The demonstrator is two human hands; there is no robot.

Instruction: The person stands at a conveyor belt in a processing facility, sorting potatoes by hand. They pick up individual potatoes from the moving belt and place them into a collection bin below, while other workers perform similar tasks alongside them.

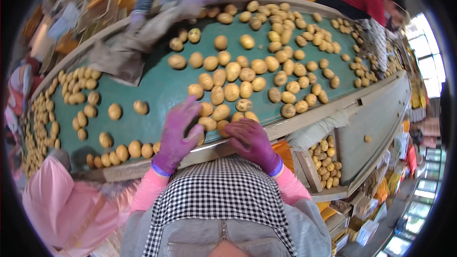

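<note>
Many tan potatoes (233,71) lie loose on a green conveyor belt (157,85) before me. I wear purple gloves on both hands. Over the belt's near edge, my left hand (177,135) is open, its thumb and fingers spread beside a potato (207,123); part of another potato shows between thumb and fingers. Close by, my right hand (252,143) has its fingers stretched out and slightly bent, touching or just above a potato (223,129) at the wooden rim. Its palm side is hidden, but I see nothing gripped in it.
A wooden rail (304,120) borders the belt. Across it, a person's gloved hands hold a grey-brown sack (121,59) over the belt. A person in red (362,2) leans in at far right, one in pink (62,204) stands at my left. A potato-filled chute (326,164) sits right.
</note>
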